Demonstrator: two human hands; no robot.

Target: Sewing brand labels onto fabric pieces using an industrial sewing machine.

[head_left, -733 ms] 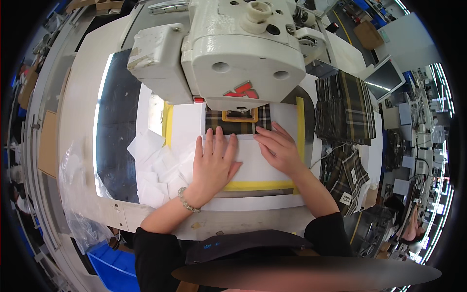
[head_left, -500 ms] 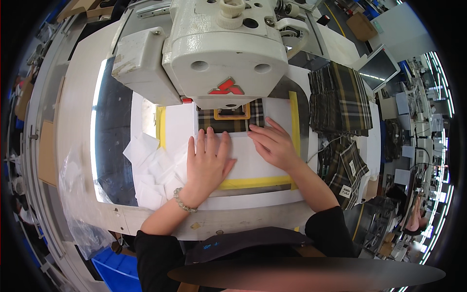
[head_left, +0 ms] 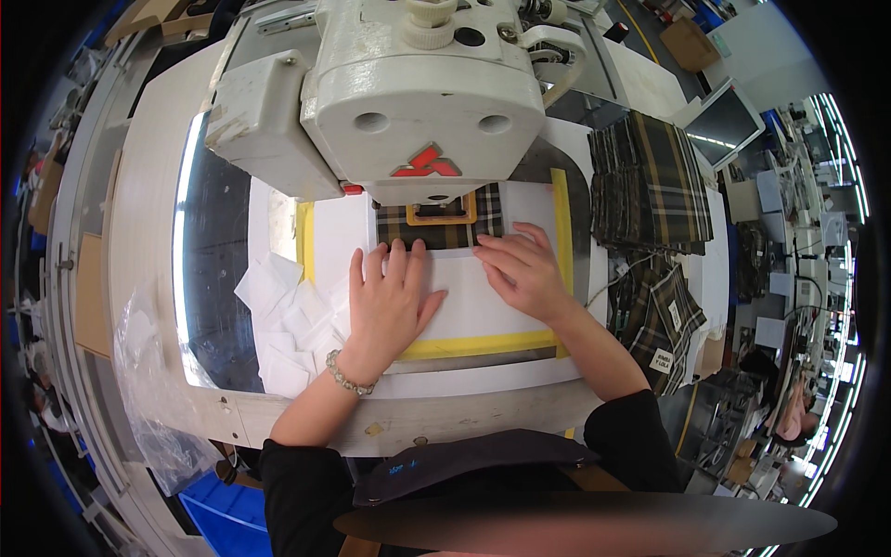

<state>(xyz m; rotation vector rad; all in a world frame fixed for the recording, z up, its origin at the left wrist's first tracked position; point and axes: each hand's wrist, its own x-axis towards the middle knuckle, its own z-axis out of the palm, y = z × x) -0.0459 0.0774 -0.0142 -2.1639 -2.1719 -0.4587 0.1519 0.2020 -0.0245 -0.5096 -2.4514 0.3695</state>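
Note:
A dark plaid fabric piece [head_left: 394, 235] lies under the head of a large white sewing machine [head_left: 422, 93]. An orange rectangular clamp frame [head_left: 444, 222] sits on top of the fabric. My left hand [head_left: 382, 302] is laid flat, its fingers spread and the tips at the fabric's near edge, left of centre. At the near right corner, the fingertips of my right hand [head_left: 529, 278] touch the cloth, with the fingers partly bent and apart. Neither hand grips anything that I can see. The machine head hides the fabric's far part.
Yellow tape [head_left: 478, 345] borders the white work surface. Loose white sheets [head_left: 288, 320] lie to the left. On the right stand a stack of folded plaid pieces [head_left: 650, 186] and more plaid pieces with white labels [head_left: 664, 320]. A blue crate [head_left: 223, 515] is at lower left.
My left hand has shifted slightly left, and its fingertips now reach the fabric's edge. The right hand stays at the corner with little movement. The fabric and clamp frame look unchanged.

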